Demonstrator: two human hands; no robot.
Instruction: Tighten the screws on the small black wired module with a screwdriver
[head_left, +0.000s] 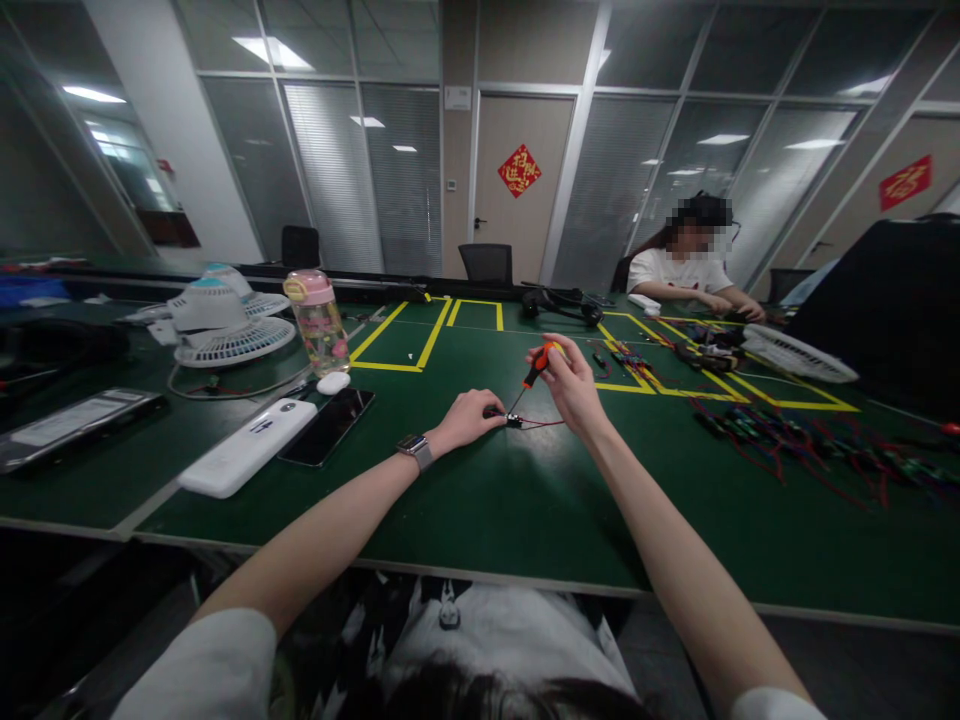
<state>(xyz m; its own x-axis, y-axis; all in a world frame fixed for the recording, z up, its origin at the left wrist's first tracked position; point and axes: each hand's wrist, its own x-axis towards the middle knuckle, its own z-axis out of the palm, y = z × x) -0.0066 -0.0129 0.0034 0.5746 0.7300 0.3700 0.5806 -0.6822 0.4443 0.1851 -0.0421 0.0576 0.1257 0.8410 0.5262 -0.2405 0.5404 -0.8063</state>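
Observation:
My right hand [571,385] is closed around the orange and black handle of a screwdriver [537,368]. The tool slants down to the left, and its tip meets or nearly meets a small dark electronic part [513,421] lying on the green table. Thin red and black wires [541,424] run from that part toward the right, passing under my right hand. With its fingers pinched at the part's left end, my left hand [471,420] rests on the table and steadies it. A watch [415,450] is on my left wrist.
On the left are a white power bank [247,448], a phone [330,425], a pink-lidded bottle [319,325] and a fan [225,325]. Bundles of wired parts [810,440] lie at right. A co-worker [679,265] sits across the green table [465,520].

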